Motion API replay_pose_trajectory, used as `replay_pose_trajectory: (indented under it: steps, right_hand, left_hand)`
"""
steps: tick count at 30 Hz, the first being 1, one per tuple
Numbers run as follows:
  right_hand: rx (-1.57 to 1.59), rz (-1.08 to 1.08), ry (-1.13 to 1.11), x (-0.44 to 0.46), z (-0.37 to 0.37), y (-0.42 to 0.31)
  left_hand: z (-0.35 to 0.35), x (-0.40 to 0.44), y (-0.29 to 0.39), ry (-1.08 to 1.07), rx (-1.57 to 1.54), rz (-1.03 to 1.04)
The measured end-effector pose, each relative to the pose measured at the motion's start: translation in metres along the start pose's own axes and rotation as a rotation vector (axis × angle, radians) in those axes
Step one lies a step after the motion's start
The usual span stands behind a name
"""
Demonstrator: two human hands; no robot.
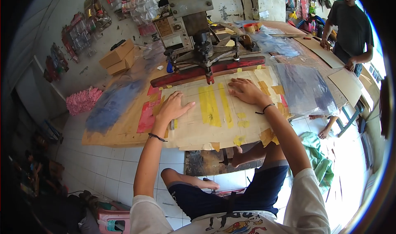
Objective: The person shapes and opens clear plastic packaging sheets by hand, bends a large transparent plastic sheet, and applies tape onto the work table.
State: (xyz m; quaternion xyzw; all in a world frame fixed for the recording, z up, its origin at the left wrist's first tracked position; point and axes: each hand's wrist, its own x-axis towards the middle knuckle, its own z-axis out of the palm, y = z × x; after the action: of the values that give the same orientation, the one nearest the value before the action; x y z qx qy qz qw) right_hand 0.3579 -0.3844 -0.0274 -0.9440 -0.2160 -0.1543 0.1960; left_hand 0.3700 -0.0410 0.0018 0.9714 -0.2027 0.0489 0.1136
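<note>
A pale sheet (187, 128) patched with strips of yellow and brown tape lies on the wooden worktable. Flat on its left part rests my left hand (173, 108), fingers apart. My right hand (247, 91) lies on its upper right part, fingers spread, holding nothing. Just beyond both hands, a long red bar (177, 76) hangs under the head of a press machine (202, 40) and runs across the sheet's far side. Red patches (146, 116) show at the sheet's left edge.
Stacked clear plastic sheets (305, 87) lie to the right, bluish plastic (113, 106) to the left. A cardboard box (117, 57) and a pink bundle (83, 101) stand at the left. At the far right a person (350, 31) handles brown boards (319, 52). Green sacking (315, 155) lies on the floor.
</note>
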Motion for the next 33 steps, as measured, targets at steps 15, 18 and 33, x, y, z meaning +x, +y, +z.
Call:
replay_pose_trajectory:
  steps: [15, 18, 33]
  right_hand:
    - [0.064, 0.052, 0.050, 0.006, 0.000, 0.002]
    - [0.005, 0.064, 0.043, 0.004, 0.000, -0.002]
    - [-0.007, 0.099, 0.033, 0.005, -0.005, -0.008]
  left_hand:
    - [0.009, 0.005, -0.017, 0.067, -0.072, 0.053]
    - [0.013, 0.006, -0.021, 0.042, -0.049, 0.068]
    - [0.016, 0.011, -0.024, 0.042, -0.060, 0.081]
